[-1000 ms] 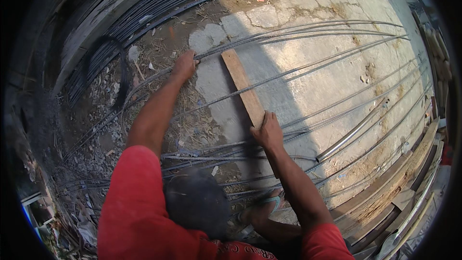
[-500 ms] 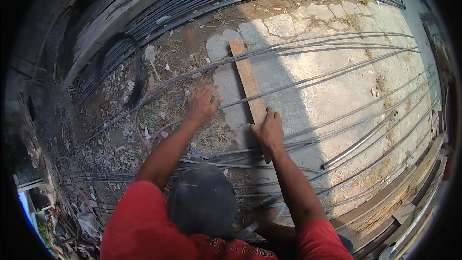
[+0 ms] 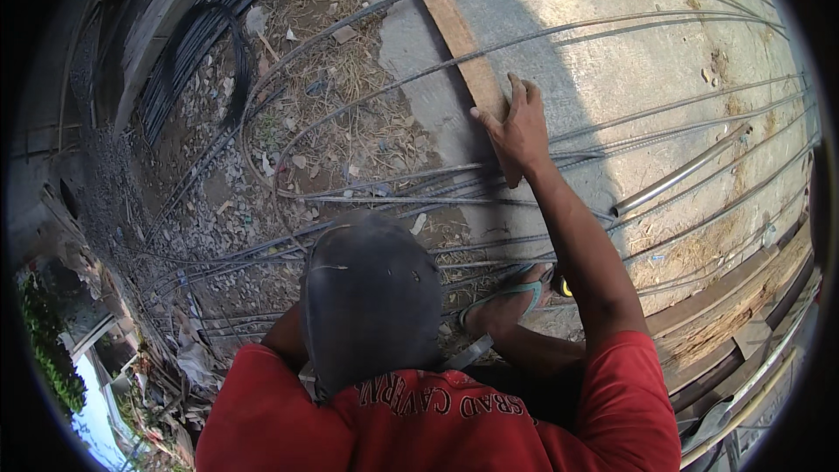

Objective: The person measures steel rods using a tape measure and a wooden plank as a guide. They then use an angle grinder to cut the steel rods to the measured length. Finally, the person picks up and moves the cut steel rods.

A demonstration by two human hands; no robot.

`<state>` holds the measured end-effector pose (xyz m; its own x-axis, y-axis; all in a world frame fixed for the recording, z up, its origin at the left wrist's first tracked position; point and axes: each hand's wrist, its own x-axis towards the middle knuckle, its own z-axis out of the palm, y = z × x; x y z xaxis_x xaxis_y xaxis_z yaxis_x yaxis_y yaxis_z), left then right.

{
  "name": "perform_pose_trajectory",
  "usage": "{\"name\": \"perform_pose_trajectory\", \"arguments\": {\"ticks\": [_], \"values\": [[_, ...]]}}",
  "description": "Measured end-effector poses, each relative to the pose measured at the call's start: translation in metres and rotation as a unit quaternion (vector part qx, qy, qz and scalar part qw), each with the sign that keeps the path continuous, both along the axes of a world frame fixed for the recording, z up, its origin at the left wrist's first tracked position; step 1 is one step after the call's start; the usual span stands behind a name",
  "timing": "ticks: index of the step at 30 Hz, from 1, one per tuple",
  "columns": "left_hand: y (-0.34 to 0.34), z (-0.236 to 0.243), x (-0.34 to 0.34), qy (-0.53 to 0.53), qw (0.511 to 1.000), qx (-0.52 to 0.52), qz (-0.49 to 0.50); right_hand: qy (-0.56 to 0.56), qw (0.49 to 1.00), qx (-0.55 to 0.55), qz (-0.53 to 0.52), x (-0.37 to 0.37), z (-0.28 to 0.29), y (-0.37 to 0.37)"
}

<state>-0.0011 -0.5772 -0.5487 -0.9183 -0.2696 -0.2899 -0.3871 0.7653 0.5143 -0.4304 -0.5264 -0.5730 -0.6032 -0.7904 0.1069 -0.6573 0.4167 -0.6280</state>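
A long wooden plank [image 3: 461, 51] lies flat on the pale concrete slab [image 3: 629, 79], its long axis running from the upper left, near the slab's edge, down toward the right hand [image 3: 517, 129]. That hand rests palm-down on the plank's near end, fingers spread apart and flat, clamped on nothing. Thin steel rods [image 3: 612, 31] arch across both plank and slab, several passing over the board. A thicker metal pipe [image 3: 677, 177] lies just right of the hand. Left of the slab, rubble and dry straw [image 3: 341, 96] cover the ground. The left hand stays hidden below the dark cap [image 3: 371, 297].
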Motion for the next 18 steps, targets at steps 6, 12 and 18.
{"name": "perform_pose_trajectory", "arguments": {"ticks": [6,12,18], "values": [[-0.003,-0.052,0.039,-0.039,0.973,-0.066,0.219,0.053,0.909,0.089,0.404,0.036,0.028,0.111],[-0.069,-0.048,0.058,0.020,0.944,-0.135,0.299,0.067,0.924,0.242,0.287,0.071,-0.008,0.133],[-0.059,-0.028,0.039,-0.040,0.889,-0.267,0.371,-0.007,0.935,0.187,0.300,0.047,-0.001,0.155]]}}
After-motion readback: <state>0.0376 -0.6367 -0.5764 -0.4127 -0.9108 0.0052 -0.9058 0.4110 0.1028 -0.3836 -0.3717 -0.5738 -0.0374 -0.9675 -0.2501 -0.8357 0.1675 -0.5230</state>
